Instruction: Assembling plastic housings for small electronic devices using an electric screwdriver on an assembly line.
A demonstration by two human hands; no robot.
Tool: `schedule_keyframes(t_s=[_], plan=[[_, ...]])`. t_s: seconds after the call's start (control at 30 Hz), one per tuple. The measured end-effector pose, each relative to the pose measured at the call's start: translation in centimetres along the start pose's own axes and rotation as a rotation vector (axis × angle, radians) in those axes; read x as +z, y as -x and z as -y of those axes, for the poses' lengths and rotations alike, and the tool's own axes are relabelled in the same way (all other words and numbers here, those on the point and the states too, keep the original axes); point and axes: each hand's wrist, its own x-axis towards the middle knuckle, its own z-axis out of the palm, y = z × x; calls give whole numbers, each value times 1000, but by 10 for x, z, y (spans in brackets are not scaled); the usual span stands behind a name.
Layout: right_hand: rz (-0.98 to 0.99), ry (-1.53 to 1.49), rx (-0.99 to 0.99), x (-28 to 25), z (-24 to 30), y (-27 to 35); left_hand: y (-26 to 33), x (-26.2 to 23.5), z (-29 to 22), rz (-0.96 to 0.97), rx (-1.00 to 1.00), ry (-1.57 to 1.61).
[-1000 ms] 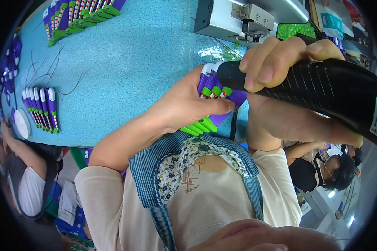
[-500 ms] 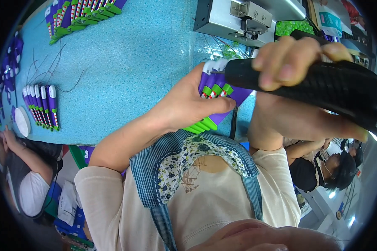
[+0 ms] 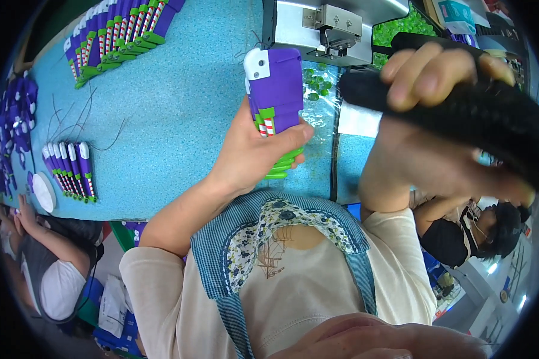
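My left hand (image 3: 245,149) is closed around a small stack of purple plastic toy pieces (image 3: 284,84). They have a white corner with two dark screw-like dots, red-and-white striped strips and bright green ends. My thumb presses across their front. To the right, my right hand (image 3: 431,78) grips a long black hand tool (image 3: 365,90), which is smeared by motion. The tool's blunt tip points left, apart from the pieces. Its exact kind is unclear.
A metal fixture (image 3: 335,30) stands at the back of the blue table (image 3: 179,102). Green beads (image 3: 404,27) lie beside it. More striped pieces sit in rows at the far left (image 3: 120,36) and left (image 3: 72,170), near thin wires and a white disc (image 3: 44,192). Other people sit both sides.
My left hand has turned the toy pieces more upright and moved them left, away from the tool's tip. The black tool has shifted slightly right and up, still in my right hand.
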Motion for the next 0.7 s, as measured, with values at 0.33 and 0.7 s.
schedule_keyframes(t_s=[0.33, 0.7], plan=[[386, 93, 11, -52, -22, -37, 6, -3, -3, 14, -224, 21], [209, 59, 15, -11, -13, -13, 10, 2, -4, 40, -251, 7]])
